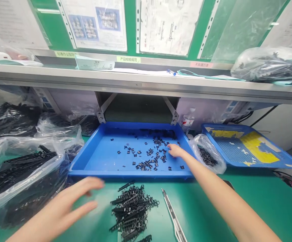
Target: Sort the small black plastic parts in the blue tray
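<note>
My left hand hovers over the green bench, smeared a little by motion. Its thumb and fingers are apart with nothing between them. To its right lies a heap of black plastic strips with small rings along their edges. My right hand reaches into the blue tray, at its right side. The fingers there are curled together, and what they hold, if anything, is hidden. Small black plastic parts lie scattered on the tray floor beside that hand. Below my right forearm rests a utility knife, pointing away from me.
Clear bags of black parts stand at the left. Right of the tray are a small bag of black pieces, a bottle and a blue perforated basket. Behind the tray is a conveyor belt, beneath a metal shelf.
</note>
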`<state>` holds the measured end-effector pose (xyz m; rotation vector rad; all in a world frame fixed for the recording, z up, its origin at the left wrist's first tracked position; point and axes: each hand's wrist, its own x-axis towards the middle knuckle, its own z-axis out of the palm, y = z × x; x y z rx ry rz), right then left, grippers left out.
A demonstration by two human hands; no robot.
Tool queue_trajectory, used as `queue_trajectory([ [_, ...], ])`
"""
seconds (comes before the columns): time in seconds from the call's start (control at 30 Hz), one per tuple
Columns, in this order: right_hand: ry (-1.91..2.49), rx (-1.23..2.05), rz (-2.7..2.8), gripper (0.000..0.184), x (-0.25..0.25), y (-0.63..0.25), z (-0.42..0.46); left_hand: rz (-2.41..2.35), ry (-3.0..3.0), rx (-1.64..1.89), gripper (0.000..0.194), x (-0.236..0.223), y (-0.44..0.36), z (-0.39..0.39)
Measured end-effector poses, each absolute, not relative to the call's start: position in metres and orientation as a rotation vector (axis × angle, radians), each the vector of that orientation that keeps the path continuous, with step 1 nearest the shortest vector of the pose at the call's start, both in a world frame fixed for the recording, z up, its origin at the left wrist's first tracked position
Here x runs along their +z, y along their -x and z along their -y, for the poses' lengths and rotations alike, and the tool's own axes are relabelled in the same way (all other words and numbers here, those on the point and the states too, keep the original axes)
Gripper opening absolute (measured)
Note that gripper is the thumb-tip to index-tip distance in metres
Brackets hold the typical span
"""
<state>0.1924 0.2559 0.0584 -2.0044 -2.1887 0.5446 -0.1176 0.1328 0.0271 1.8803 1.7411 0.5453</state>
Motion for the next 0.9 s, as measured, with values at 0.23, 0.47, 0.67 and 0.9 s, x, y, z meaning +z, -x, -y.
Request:
queue_trajectory([
  [0.23, 2.046, 0.497, 2.422, 0.017, 0.048, -0.179, -0.282, -1.945, -1.939, -0.011, 0.081, 0.067, 0.076, -0.252],
  [0.47, 1.992, 0.660, 2.457, 0.021, 0.041, -0.185, -0.296, -1.750, -1.957, 0.019, 0.073, 0.041, 0.061, -0.277],
  [0.67, 1.869, 0.904, 2.297, 0.018, 0.045, -0.180, -0.284, -1.417, -1.880, 0.249, 0.028, 0.036, 0.032, -0.279],
  [0.9, 1.548, 1.384, 1.595, 0.012, 0.053, -0.186, -0.282, -1.143, -1.368, 0.393, 0.018, 0.032, 0.051, -0.295],
])
